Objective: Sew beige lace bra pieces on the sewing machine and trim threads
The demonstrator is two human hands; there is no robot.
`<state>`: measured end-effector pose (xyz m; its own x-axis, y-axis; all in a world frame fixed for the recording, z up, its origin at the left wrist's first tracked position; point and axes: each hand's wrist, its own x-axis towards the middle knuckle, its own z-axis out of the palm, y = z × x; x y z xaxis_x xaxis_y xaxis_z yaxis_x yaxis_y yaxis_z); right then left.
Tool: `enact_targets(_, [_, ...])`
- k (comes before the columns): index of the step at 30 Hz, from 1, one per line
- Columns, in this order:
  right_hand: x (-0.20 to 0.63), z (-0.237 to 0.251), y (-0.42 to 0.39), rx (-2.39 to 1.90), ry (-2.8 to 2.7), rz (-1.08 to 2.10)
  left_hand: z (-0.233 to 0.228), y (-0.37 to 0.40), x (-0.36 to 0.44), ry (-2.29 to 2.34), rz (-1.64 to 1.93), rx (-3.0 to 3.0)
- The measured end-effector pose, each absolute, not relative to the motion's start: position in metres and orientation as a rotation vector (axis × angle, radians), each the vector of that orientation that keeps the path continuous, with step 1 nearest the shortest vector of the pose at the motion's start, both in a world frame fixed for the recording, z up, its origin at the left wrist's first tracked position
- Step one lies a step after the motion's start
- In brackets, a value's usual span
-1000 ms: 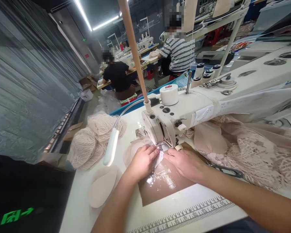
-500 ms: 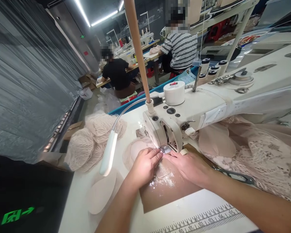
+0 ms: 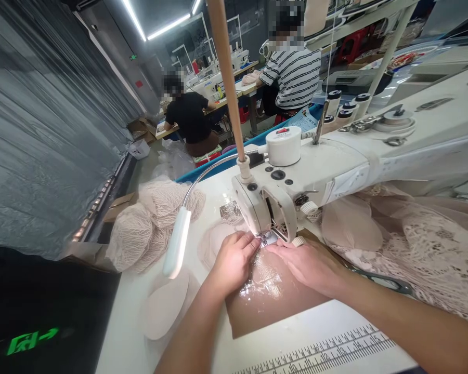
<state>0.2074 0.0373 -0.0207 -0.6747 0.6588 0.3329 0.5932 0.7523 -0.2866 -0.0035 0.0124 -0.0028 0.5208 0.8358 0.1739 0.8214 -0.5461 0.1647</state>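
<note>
Overhead and to my right, the white industrial sewing machine (image 3: 335, 166) fills most of the view, its arm running from the right edge down to the needle head near the middle. Under it spreads the white work table (image 3: 132, 322), with a printed ruler strip (image 3: 320, 350) along the near edge. On the right, a big heap of beige lace fabric (image 3: 425, 249) lies beneath the machine arm, with a smooth beige cup piece (image 3: 349, 228) resting against it. At the left edge of the table I see a pile of netted beige cups (image 3: 148, 223), and nearer me a pale foam pad (image 3: 166, 306) lying flat. A brown glossy sheet (image 3: 273, 301) covers the table in front of the needle. The gooseneck lamp (image 3: 177, 244) curves from the machine head and hangs over the table on the left. Behind, two seated people, one in a striped shirt (image 3: 294, 78) and one in a black shirt (image 3: 189, 117), work at other tables. My left hand (image 3: 232, 262) lies flat with fingers loosely curled, pressing down on a small lace piece (image 3: 265, 240) just left of the presser foot. My right hand (image 3: 310, 265) rests palm down opposite it, fingers stretched to the same piece from the right. Neither hand closes around it; both pin it to the sheet, right under the needle, fingertips nearly meeting.
</note>
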Motion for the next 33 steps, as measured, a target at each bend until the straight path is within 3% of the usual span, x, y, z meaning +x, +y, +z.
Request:
enact_targets(16, [0.209, -0.007, 0.037, -1.133, -2.489, 0.057, 0.021, -0.022, 0.016, 1.8, 0.087, 2.465])
enact_targets(23, [0.212, -0.01, 0.037, -1.11, -2.519, 0.054, 0.018, -0.024, 0.019, 1.51, 0.133, 2.59])
enact_targets(33, [0.214, -0.017, 0.038, -1.101, -2.492, 0.032, 0.019, -0.022, 0.01, 1.492, 0.064, 2.576])
